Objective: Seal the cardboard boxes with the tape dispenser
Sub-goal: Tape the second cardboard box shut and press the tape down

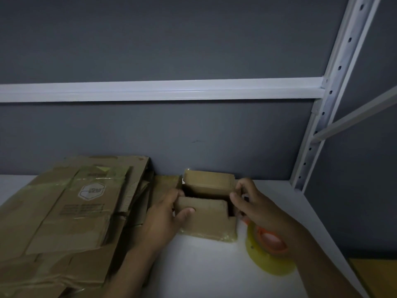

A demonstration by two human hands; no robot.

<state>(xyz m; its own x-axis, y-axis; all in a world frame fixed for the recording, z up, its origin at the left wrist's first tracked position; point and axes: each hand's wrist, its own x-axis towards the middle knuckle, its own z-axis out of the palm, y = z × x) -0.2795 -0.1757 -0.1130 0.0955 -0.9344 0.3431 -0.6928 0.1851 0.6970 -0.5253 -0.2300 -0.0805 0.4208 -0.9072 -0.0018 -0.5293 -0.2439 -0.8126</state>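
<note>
- Small box (206,224) is sitting on the white shelf (204,267), pretty much dead centre and close to the grey back wall, with its top flaps not closed yet, so you're looking into a dark gap between them.
- Left hand (165,218) is gripping the near flap from the left side: thumb is lying across the top of it, and the other fingers are curling around the flap's left end.
- Right hand (260,205) is coming in from the right with its fingers curled, and the thumb and fingertips are pinching at the box's right edge by the far flap.
- Tape dispenser (268,248) (orange frame, yellowish roll) is sitting just right of the box, with the roll touching the shelf. It's tucked under the right palm and wrist, but honestly I can't tell if that hand is actually gripping it.
- Messy pile of flattened cardboard (64,211) is lying on the left side of the shelf, right up against the box and the left wrist.
- White rack upright (335,82) is running up the right side.
</note>
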